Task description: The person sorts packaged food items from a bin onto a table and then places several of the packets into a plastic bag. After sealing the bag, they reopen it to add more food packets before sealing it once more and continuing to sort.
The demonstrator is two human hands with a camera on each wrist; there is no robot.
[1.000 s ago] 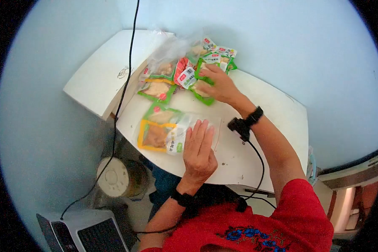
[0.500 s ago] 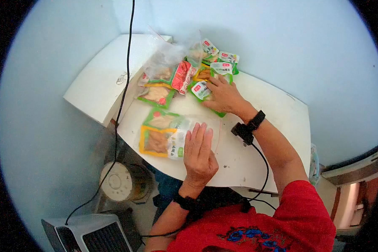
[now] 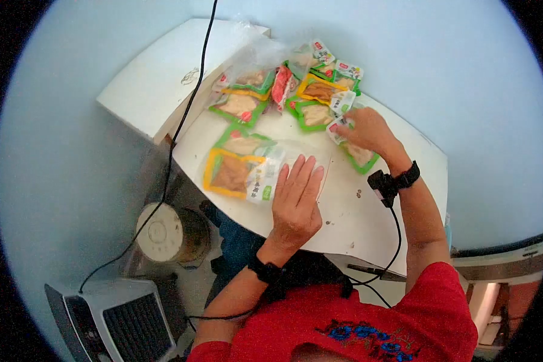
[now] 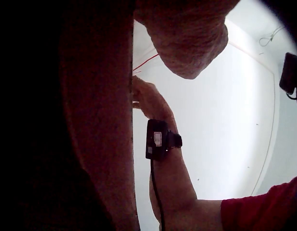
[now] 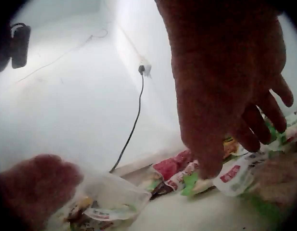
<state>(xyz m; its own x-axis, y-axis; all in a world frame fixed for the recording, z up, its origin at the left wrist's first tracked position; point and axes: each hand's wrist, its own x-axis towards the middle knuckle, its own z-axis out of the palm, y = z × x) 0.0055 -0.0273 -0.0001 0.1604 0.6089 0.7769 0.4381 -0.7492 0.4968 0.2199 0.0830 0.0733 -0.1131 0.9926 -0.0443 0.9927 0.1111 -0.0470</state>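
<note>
Where the left hand (image 3: 297,206) is lying, head view: its straight fingers are resting side by side on a flat clear plastic bag (image 3: 292,151), near the front edge of the white counter (image 3: 368,208).
Bagged packets: inside that bag, a yellow-edged packet of brown food (image 3: 230,175) is lying in front of a green-edged packet of pale food (image 3: 241,145), both showing to the left of the hand.
Right hand (image 3: 371,130): it is reaching over a loose green-edged packet with a white end (image 3: 363,158), its bent fingers touching the white end; whether they are pinching it, I cannot tell.
Heap behind: more green-edged packets, a loose yellow-edged packet (image 3: 323,90) and a red packet (image 3: 280,87) are lying beside a crumpled transparent bag (image 3: 259,54).
Left wrist view: the left hand is filling the top as a dark shape, its fingertips hidden; beyond it, the right hand is showing with a small black camera (image 4: 157,139) strapped to the wrist.
Right wrist view: the right hand is hanging over the packets with gaps between its fingers; the left hand, blurred, is showing at lower left; a thin black cable (image 5: 139,96) is running up to a wall plug.
</note>
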